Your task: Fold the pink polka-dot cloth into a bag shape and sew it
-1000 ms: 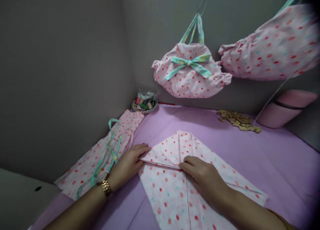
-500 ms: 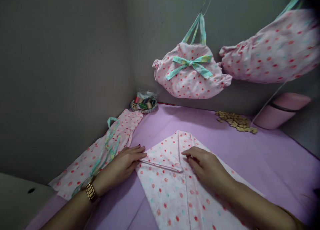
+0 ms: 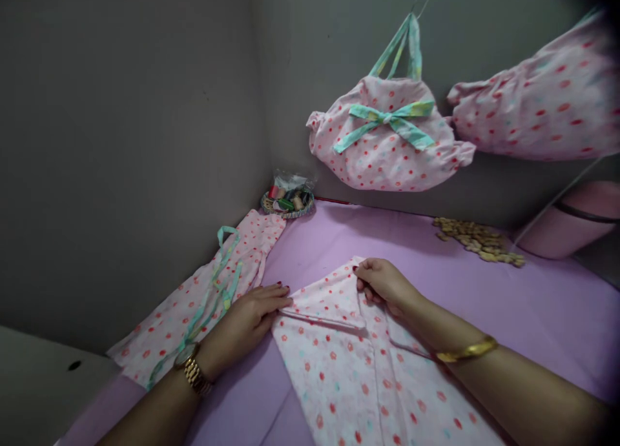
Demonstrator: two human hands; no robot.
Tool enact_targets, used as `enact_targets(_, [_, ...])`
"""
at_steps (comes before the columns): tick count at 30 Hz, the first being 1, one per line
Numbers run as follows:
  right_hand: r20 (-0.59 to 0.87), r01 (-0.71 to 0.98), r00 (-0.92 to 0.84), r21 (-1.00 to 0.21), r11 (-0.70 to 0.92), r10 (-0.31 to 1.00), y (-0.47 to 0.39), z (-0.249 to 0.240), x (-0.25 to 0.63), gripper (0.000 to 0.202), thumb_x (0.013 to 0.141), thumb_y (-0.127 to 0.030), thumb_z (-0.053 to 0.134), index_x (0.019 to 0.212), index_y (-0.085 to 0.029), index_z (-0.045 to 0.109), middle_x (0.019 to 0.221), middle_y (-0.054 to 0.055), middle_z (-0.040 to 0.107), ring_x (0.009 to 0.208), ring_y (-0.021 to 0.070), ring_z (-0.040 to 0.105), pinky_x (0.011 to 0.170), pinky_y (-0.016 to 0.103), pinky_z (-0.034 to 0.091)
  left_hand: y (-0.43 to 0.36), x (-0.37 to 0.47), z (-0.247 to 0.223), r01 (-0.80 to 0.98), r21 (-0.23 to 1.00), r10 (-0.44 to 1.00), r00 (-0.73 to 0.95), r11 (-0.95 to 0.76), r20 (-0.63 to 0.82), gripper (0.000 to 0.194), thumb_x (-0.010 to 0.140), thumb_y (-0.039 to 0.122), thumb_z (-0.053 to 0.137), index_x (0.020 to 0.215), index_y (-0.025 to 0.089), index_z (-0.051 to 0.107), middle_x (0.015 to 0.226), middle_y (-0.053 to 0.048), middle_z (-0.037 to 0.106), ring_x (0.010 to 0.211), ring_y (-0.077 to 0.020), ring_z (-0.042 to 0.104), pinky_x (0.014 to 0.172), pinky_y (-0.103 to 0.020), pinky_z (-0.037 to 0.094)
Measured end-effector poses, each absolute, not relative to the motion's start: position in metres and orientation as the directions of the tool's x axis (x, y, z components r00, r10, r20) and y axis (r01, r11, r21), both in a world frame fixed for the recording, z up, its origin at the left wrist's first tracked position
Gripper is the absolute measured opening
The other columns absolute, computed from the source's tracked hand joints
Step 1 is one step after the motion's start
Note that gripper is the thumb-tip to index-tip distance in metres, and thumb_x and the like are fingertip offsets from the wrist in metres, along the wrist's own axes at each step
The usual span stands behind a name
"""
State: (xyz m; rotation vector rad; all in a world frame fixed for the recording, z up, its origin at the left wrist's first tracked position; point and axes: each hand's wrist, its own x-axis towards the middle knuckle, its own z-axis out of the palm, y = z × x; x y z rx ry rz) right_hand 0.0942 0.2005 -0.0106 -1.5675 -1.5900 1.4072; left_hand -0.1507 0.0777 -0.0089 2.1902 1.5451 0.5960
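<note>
Spread over the table in front of me is a pink floral cloth, its upper left part folded down into a triangular flap. My left hand rests on the left corner of that fold, fingers stretched out flat. Near the cloth's top point, my right hand pinches the edge of the cloth between thumb and fingers. Part of the right side of the cloth lies beneath my right forearm.
A similar floral piece with mint ties lies along the left wall. Behind are a small basket of thread spools, a heap of tan pieces and a pink cylinder. A floral bag with a mint bow hangs above.
My right hand has moved up along the fold to the top of the cloth and now pinches its edge there. My left hand stays at the left corner. The view has shifted slightly.
</note>
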Motion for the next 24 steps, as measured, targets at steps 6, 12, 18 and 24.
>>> enact_targets(6, [-0.179, 0.403, -0.167, -0.910, -0.098, 0.970, 0.188, -0.008, 0.098, 0.008, 0.077, -0.021, 0.047, 0.085, -0.019, 0.048, 0.059, -0.003, 0.057, 0.036, 0.0079, 0.046, 0.034, 0.020, 0.026, 0.077, -0.158, -0.005, 0.693, 0.693, 0.980, 0.161, -0.198, 0.119, 0.028, 0.086, 0.023, 0.047, 0.110, 0.022, 0.063, 0.126, -0.006, 0.057, 0.116, -0.0170, 0.051, 0.100, -0.035, 0.040])
enact_targets(12, [0.060, 0.611, -0.394, -0.728, 0.310, 0.917, 0.143, 0.007, 0.109, 0.008, 0.081, -0.023, 0.046, 0.078, -0.022, 0.054, 0.066, -0.001, 0.057, 0.056, 0.0126, 0.049, 0.053, 0.025, 0.036, 0.074, -0.154, -0.003, 0.744, 0.637, 0.975, 0.093, -0.203, 0.202, 0.023, 0.086, 0.016, 0.046, 0.097, 0.021, 0.065, 0.093, -0.004, 0.066, 0.089, -0.0152, 0.060, 0.081, -0.029, 0.046])
enact_targets(18, [0.040, 0.646, -0.535, -0.624, 0.439, 0.844, 0.116, 0.006, 0.119, 0.010, 0.082, -0.024, 0.047, 0.088, -0.022, 0.055, 0.074, 0.002, 0.061, 0.061, 0.0153, 0.052, 0.056, 0.028, 0.038, 0.073, -0.153, -0.004, 0.807, 0.545, 0.967, 0.125, -0.228, 0.220, 0.021, 0.085, 0.015, 0.047, 0.093, 0.021, 0.065, 0.086, -0.003, 0.063, 0.084, -0.0156, 0.057, 0.076, -0.028, 0.045])
enact_targets(24, [0.007, 0.679, -0.474, -0.634, 0.370, 0.881, 0.111, 0.015, 0.128, 0.012, 0.085, -0.023, 0.042, 0.088, -0.022, 0.053, 0.066, 0.001, 0.058, 0.059, 0.0156, 0.052, 0.051, 0.026, 0.036, 0.059, -0.141, 0.000, 0.816, 0.443, 0.912, 0.229, -0.370, 0.340, 0.020, 0.089, 0.019, 0.044, 0.096, 0.019, 0.063, 0.084, -0.005, 0.062, 0.081, -0.0166, 0.056, 0.074, -0.030, 0.043])
